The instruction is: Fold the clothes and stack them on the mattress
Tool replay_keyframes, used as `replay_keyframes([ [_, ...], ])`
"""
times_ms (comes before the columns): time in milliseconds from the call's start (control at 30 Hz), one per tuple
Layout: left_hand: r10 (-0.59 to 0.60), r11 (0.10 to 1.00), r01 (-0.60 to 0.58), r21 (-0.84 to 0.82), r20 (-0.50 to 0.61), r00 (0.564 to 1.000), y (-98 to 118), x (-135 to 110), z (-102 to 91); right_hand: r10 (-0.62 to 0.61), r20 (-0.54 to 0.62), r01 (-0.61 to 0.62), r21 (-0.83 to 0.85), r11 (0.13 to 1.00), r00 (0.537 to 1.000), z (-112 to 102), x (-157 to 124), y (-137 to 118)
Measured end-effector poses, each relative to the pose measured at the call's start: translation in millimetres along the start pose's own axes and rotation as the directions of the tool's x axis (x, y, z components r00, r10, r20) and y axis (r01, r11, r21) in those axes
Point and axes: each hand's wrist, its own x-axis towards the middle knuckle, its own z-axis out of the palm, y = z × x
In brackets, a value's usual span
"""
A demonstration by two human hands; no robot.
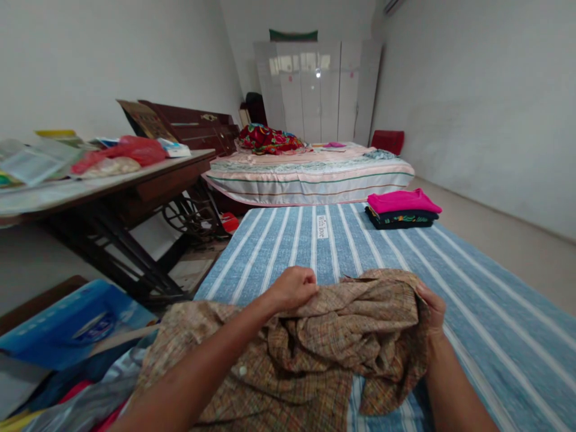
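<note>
A crumpled brown plaid shirt (324, 342) lies bunched on the near part of a blue striped sheet (315, 240). My left hand (292, 288) is closed in a fist, gripping a fold of the shirt near its top. My right hand (432, 313) clutches the shirt's right edge, fingers curled round the cloth and partly hidden by it. Both forearms reach in from the bottom of the view.
A stack of folded clothes with a pink one on top (402, 208) sits at the sheet's far right. A striped mattress (310, 171) with a colourful bundle lies beyond. A cluttered sewing table (135, 174) stands left; blue bags (76, 324) lie at near left.
</note>
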Motion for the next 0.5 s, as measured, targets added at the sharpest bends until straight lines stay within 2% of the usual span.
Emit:
replay_keyframes([
  [33, -0.022, 0.997, 0.026, 0.067, -0.061, 0.998, -4.6, 13.5, 1.3, -0.016, 0.009, 0.016, 0.0, 1.0, 1.0, -0.7, 0.1, 0.0],
  [67, -0.028, 0.992, 0.037, 0.121, -0.073, 0.997, -8.8, 25.9, 4.1, -0.027, 0.024, 0.027, 0.005, 1.0, 0.999, -1.8, 0.6, 0.2],
  [133, -0.021, 0.987, 0.026, 0.16, -0.032, 0.999, -14.7, 45.7, 13.9, -0.033, 0.052, 0.032, 0.027, 0.999, 0.998, -4.3, 1.9, 0.9],
  [300, 0.014, 0.993, -0.037, 0.109, 0.202, 0.979, -18.0, 67.3, 39.9, 0.0, 0.018, -0.002, 0.089, 0.996, 1.0, -6.9, 3.2, 0.7],
  [433, 0.079, 0.996, -0.089, 0.003, 0.435, 0.897, -18.4, 65.3, 40.3, -0.002, -0.054, 0.008, 0.112, 0.994, 0.999, -5.0, 2.9, -2.1],
  [500, 0.083, 0.996, -0.061, -0.061, 0.488, 0.869, -18.8, 60.6, 35.0, -0.003, -0.061, 0.009, 0.099, 0.995, 0.998, -3.5, 2.6, -3.6],
])
